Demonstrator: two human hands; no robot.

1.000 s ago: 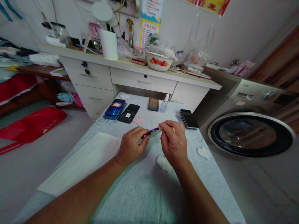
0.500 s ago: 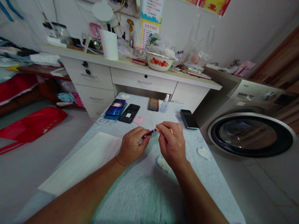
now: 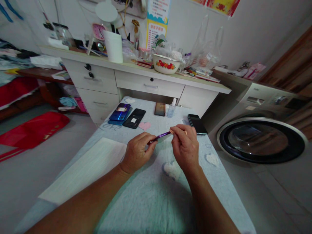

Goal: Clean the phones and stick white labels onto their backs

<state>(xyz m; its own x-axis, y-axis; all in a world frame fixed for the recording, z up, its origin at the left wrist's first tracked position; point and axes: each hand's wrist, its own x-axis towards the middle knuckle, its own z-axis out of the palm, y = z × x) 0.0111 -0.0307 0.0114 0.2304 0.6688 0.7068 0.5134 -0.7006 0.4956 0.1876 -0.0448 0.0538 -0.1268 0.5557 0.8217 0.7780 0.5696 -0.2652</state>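
One slim purple object (image 3: 162, 134), held above the surface (image 3: 146, 208): left hand (image 3: 138, 152) pinching one end, right hand (image 3: 185, 146) with fingers bunched at the other, its grip unclear. Beyond: blue phone (image 3: 121, 111), black phone (image 3: 137, 116), clear bottle (image 3: 171, 110).

Left hand (image 3: 138, 151) hides one end of purple object (image 3: 163, 134); brown item (image 3: 160, 109) pixelated.
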